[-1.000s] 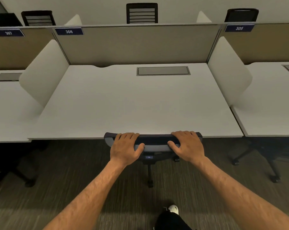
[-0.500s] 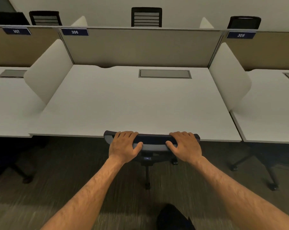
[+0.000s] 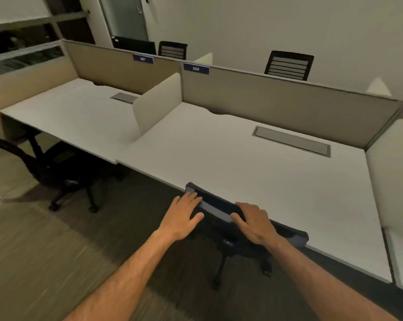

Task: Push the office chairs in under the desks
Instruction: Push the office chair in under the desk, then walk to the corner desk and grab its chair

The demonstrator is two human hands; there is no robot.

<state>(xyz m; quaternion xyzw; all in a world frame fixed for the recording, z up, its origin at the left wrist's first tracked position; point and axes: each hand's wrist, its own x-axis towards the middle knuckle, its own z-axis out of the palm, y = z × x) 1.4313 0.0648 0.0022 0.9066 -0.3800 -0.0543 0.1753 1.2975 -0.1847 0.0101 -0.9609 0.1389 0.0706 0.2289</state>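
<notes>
A dark office chair sits tucked against the white desk (image 3: 253,172) labelled 306; its curved backrest (image 3: 216,208) touches the desk's front edge and its wheeled base (image 3: 221,267) shows below. My left hand (image 3: 184,215) lies flat on the left part of the backrest, fingers spread and thumb apart. My right hand (image 3: 253,224) rests on the backrest's middle with loose, extended fingers. Neither hand is wrapped around it. At the left, a second black chair (image 3: 56,172) stands partly out from the desk (image 3: 80,114) labelled 307.
Beige partition panels (image 3: 277,107) and white side dividers (image 3: 156,105) separate the desks. Two more chair backs (image 3: 288,66) rise behind the partitions. A grey cable hatch (image 3: 292,143) is set into desk 306. Dark carpet (image 3: 56,262) spreads at the left and below.
The view has swung left, bringing desk 307 and its chair into sight. Both hands have loosened from gripping the backrest to lying flat on it.
</notes>
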